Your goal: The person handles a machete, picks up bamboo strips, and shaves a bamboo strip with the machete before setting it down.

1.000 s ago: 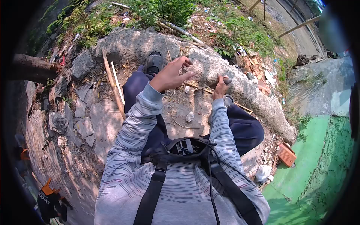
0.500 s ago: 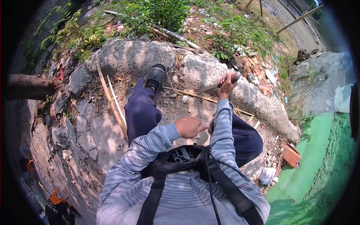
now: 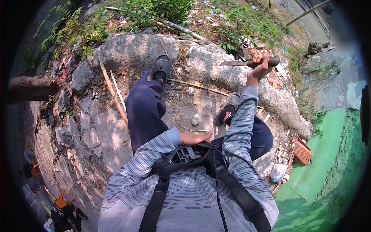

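Note:
My right hand (image 3: 259, 66) is wrapped round the dark handle of a large knife (image 3: 235, 63). Its blade points left, raised in front of the pale stone slab. My left hand (image 3: 195, 138) is low before my chest, just above the black chest mount (image 3: 187, 154). Its fingers look curled; their tips and whatever they hold are partly hidden. A small pale stone (image 3: 196, 119) lies on the ground ahead of that hand.
My shoes (image 3: 161, 69) stand near a long rough slab (image 3: 135, 56). Thin wooden strips (image 3: 112, 91) lie on the ground. A terracotta-coloured block (image 3: 302, 152) sits beside a green painted surface (image 3: 324, 154). A person (image 3: 62, 216) is at lower left.
My right hand has lifted the knife up and to the right, and its blade has swung level. My left hand has drawn back slightly towards my chest.

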Demonstrator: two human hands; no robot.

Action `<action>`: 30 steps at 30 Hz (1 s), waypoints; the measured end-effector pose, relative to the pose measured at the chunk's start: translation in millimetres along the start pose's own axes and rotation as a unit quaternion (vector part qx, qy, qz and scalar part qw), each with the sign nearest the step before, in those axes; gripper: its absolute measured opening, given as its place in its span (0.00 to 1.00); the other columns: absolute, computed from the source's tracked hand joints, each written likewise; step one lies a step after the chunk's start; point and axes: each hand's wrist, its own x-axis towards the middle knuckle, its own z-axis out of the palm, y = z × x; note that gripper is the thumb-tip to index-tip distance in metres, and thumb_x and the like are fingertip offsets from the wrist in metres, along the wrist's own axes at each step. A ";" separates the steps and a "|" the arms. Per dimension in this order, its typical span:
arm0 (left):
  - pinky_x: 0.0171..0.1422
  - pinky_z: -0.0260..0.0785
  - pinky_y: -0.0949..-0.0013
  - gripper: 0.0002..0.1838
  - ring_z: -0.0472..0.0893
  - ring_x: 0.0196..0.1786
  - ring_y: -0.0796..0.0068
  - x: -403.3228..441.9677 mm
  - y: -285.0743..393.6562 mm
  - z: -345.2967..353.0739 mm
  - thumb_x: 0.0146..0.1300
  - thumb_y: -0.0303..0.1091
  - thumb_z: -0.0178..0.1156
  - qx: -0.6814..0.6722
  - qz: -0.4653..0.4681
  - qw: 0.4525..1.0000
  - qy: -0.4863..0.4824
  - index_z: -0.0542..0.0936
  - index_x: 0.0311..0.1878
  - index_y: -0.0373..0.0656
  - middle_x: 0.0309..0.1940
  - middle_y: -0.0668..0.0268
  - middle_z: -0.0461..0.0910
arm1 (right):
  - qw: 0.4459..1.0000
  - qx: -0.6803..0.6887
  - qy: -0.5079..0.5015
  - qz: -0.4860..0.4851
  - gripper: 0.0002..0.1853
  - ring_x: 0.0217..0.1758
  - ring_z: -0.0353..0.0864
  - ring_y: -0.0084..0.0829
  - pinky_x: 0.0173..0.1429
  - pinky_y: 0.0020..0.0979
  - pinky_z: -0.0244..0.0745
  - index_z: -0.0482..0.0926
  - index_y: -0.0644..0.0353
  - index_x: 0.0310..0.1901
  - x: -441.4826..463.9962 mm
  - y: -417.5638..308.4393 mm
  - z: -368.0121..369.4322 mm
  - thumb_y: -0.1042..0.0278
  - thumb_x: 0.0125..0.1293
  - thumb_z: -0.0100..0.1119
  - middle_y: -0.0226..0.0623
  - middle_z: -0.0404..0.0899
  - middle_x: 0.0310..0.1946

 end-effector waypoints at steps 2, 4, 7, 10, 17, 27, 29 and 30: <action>0.81 0.52 0.68 0.51 0.69 0.71 0.71 5.2 -15.2 8.5 0.76 0.73 0.21 -0.074 -0.018 0.997 0.012 0.68 0.76 0.36 0.72 0.63 0.71 | 1.000 -0.012 -0.014 -0.006 0.11 0.19 0.64 0.18 0.27 0.22 0.61 0.71 0.54 0.32 11.3 7.9 -10.3 0.73 0.65 0.67 0.24 0.65 0.19; 0.80 0.54 0.68 0.50 0.69 0.70 0.71 17.1 -40.2 9.7 0.77 0.73 0.21 -0.107 -0.013 0.994 0.033 0.73 0.72 0.37 0.68 0.64 0.74 | 0.999 -0.029 -0.039 -0.020 0.12 0.18 0.64 0.19 0.26 0.24 0.60 0.70 0.54 0.31 21.6 21.6 -18.0 0.75 0.64 0.66 0.24 0.66 0.18; 0.79 0.55 0.67 0.41 0.69 0.69 0.71 19.7 -36.5 5.9 0.83 0.63 0.24 -0.072 0.056 0.996 0.019 0.75 0.67 0.38 0.63 0.63 0.75 | 0.994 -0.096 -0.049 -0.003 0.13 0.16 0.62 0.17 0.22 0.24 0.56 0.71 0.51 0.29 39.2 33.7 -2.9 0.71 0.64 0.69 0.23 0.67 0.17; 0.79 0.56 0.66 0.35 0.70 0.69 0.68 27.1 -39.9 0.4 0.85 0.57 0.25 -0.085 0.108 0.990 -0.011 0.72 0.68 0.38 0.63 0.61 0.74 | 0.994 -0.094 -0.056 -0.011 0.14 0.16 0.60 0.16 0.22 0.23 0.55 0.70 0.51 0.28 49.0 5.2 38.8 0.72 0.66 0.67 0.21 0.64 0.16; 0.81 0.54 0.64 0.36 0.69 0.73 0.63 42.6 -37.5 -8.8 0.85 0.57 0.26 -0.044 0.070 0.996 0.023 0.72 0.66 0.34 0.66 0.55 0.72 | 0.988 -0.140 -0.026 0.064 0.12 0.16 0.63 0.16 0.21 0.23 0.58 0.71 0.55 0.28 65.6 117.6 16.8 0.74 0.66 0.65 0.22 0.67 0.17; 0.80 0.56 0.59 0.44 0.69 0.72 0.54 31.5 -29.6 -13.0 0.80 0.67 0.25 -0.037 0.051 0.996 0.058 0.71 0.68 0.33 0.65 0.51 0.72 | 0.973 -0.212 -0.057 0.070 0.10 0.16 0.68 0.19 0.21 0.23 0.60 0.73 0.56 0.27 90.6 173.1 0.4 0.74 0.64 0.63 0.25 0.70 0.17; 0.80 0.55 0.60 0.41 0.68 0.73 0.57 27.8 -24.1 -17.6 0.82 0.64 0.26 -0.039 0.047 0.997 0.049 0.71 0.68 0.35 0.65 0.53 0.71 | 0.985 -0.133 -0.077 0.072 0.11 0.15 0.62 0.16 0.20 0.23 0.57 0.71 0.55 0.27 93.4 128.9 27.5 0.75 0.64 0.62 0.22 0.66 0.16; 0.81 0.53 0.62 0.38 0.67 0.74 0.60 27.7 -22.4 -16.8 0.83 0.61 0.26 -0.044 0.040 0.998 0.033 0.71 0.68 0.36 0.66 0.55 0.71 | 0.988 -0.126 -0.079 0.036 0.12 0.15 0.58 0.15 0.21 0.22 0.56 0.70 0.53 0.27 93.5 103.2 48.4 0.76 0.65 0.62 0.20 0.62 0.16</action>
